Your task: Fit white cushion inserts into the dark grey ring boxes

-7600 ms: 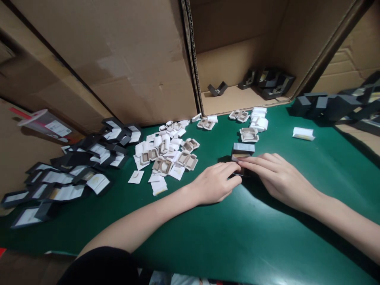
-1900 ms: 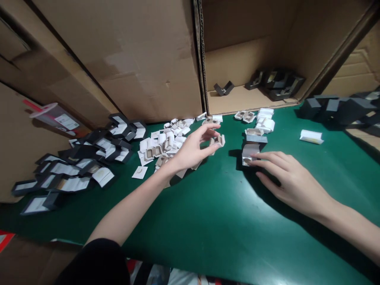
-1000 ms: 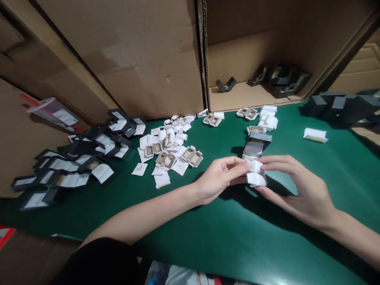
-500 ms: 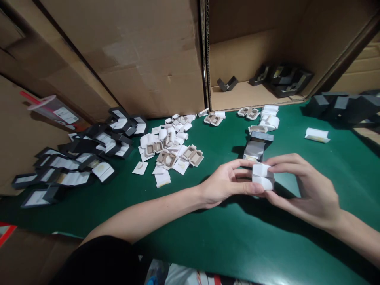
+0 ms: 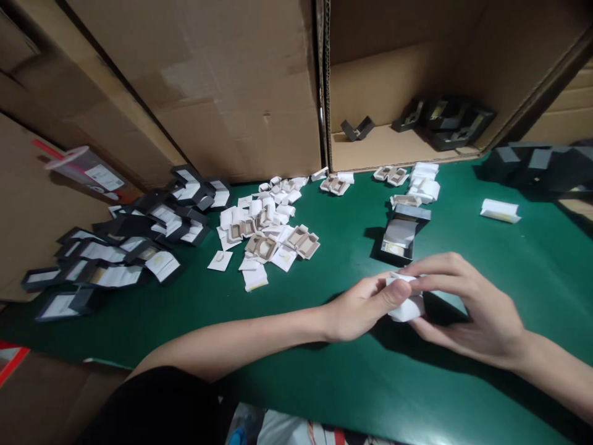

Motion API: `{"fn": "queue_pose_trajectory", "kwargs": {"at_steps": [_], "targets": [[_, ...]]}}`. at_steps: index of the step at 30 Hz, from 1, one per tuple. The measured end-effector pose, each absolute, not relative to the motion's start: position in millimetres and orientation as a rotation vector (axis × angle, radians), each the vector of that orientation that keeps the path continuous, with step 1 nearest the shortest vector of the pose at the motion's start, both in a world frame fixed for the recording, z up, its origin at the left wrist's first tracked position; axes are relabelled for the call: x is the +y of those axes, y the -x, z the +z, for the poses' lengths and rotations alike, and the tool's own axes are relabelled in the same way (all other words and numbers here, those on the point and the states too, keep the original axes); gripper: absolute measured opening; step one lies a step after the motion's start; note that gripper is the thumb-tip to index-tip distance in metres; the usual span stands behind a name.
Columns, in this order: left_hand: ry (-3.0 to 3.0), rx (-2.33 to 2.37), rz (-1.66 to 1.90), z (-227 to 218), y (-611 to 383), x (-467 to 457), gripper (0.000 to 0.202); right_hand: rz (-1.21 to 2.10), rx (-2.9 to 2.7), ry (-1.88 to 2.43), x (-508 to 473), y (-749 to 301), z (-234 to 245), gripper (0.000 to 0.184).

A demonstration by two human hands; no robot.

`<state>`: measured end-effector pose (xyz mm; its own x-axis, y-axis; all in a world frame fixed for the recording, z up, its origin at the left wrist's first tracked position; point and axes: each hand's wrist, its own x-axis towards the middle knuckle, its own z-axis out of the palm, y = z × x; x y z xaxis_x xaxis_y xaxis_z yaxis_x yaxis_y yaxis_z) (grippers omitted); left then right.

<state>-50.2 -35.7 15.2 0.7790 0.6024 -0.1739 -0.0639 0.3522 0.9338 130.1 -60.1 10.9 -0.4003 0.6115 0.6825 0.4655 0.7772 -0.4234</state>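
Observation:
Between both hands is a small folded white card insert (image 5: 408, 309), held just above the green table. My left hand (image 5: 359, 309) grips it from the left, thumb pressed across its top. The fingers of my right hand (image 5: 477, 309) close on its right side, one above and one below. Beyond the hands stands an open black box (image 5: 399, 238) with a white lining and something yellowish inside. Part of the insert is hidden by the fingers.
Left of centre lies a heap of white and grey card inserts (image 5: 264, 228). Several open black boxes (image 5: 157, 216) are piled at far left by a clear cup (image 5: 90, 170). A cardboard carton (image 5: 361, 151) holding black boxes stands behind. A white piece (image 5: 500, 210) lies at right.
Both hands have come slightly nearer with the insert, uncovering more of the open black box. My left thumb has moved up over the insert, which is now tilted.

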Motion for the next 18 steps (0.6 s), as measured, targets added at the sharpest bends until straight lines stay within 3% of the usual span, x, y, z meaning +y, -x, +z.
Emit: {"fn": "queue_pose_trajectory", "kwargs": {"at_steps": [5, 18], "targets": [[-1.221, 0.676, 0.582, 9, 48, -45, 0.081, 0.23, -2.076, 0.777, -61, -128, 10, 0.042], [-1.369, 0.817, 0.655, 12, 51, -53, 0.069, 0.283, -2.086, 0.807, -65, -122, 10, 0.044]]}}
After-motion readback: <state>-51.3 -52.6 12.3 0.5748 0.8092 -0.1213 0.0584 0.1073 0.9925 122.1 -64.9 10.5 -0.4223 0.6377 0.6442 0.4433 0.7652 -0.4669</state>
